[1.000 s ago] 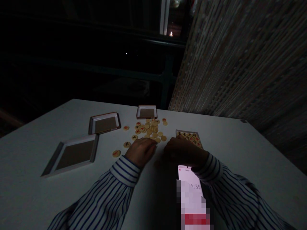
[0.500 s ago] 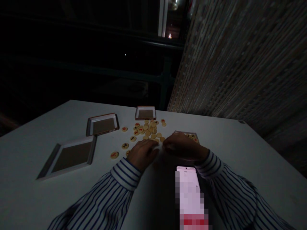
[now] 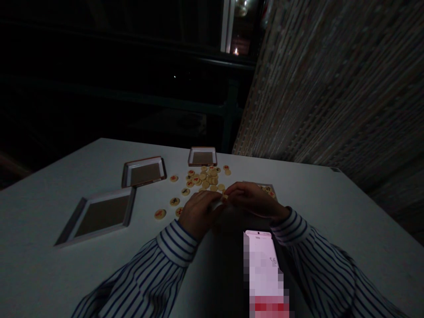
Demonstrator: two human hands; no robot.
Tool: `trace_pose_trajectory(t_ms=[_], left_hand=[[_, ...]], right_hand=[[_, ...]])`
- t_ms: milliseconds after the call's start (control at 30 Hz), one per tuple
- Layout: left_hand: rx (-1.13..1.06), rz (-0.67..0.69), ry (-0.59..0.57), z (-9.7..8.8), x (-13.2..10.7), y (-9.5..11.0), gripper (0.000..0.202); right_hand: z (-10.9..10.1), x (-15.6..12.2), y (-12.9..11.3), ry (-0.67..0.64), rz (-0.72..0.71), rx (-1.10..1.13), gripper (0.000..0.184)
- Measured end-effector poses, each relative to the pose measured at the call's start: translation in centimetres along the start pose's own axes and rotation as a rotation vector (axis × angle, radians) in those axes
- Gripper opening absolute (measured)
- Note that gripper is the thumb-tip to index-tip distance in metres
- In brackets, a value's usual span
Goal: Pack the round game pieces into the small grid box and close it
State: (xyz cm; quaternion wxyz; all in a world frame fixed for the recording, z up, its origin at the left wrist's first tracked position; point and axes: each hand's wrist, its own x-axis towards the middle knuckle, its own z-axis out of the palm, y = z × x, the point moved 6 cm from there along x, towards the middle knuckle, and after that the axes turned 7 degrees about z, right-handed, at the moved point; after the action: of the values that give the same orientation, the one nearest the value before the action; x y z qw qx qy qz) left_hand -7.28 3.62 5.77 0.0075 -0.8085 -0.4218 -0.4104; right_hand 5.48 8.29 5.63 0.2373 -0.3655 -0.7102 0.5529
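A person in striped sleeves (image 3: 172, 247) works over a white table (image 3: 331, 212) in a dim room; both hands meet at the near edge of a scatter of round, pale game discs (image 3: 205, 176), some marked in red and some in dark characters; the right hand (image 3: 255, 201) has thumb and fingers drawn together on a single disc (image 3: 224, 197), held just above the tabletop at its fingertips; the left hand (image 3: 198, 212) lies palm down beside it, fingers bent and close together, its tips almost touching the same disc; whether it grips anything cannot be told in this light; a few stray discs (image 3: 175, 202) lie to the left of that hand, apart from the main scatter; three shallow square trays with brown floors stand along the left side, the largest tray (image 3: 71, 227) nearest the person, a middle tray (image 3: 126, 170) behind it, and a small tray (image 3: 202, 150) at the far edge just beyond the discs; a fourth tray (image 3: 269, 191), holding discs, shows partly behind the right hand; a lit phone (image 3: 265, 269) sits between the forearms close to the camera; a woven wall (image 3: 331, 79) rises on the right, and a small flame (image 3: 236, 51) glows in the dark background
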Motion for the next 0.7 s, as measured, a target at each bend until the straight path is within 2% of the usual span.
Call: trace_pose_trajectory(t_ms=[133,400,567,700], left_hand=[[-0.005,0.016,0.01,-0.1,0.0,0.1,0.02],[-0.094,-0.026,-0.009,0.0,-0.1,-0.2,0.024],[-0.306,-0.226,0.008,0.2,-0.1,-1.1,0.025],[-0.534,-0.412,0.046,0.4,-0.1,-1.7,0.024]], right_hand=[[0.0,-0.1,-0.2,-0.008,0.005,0.061,0.018],[-0.2,-0.2,-0.6,0.031,-0.026,-0.034,0.016],[-0.2,-0.3,-0.8,0.068,-0.12,-0.186,0.02],[-0.2,-0.5,-1.3,0.166,-0.211,-0.389,0.021]])
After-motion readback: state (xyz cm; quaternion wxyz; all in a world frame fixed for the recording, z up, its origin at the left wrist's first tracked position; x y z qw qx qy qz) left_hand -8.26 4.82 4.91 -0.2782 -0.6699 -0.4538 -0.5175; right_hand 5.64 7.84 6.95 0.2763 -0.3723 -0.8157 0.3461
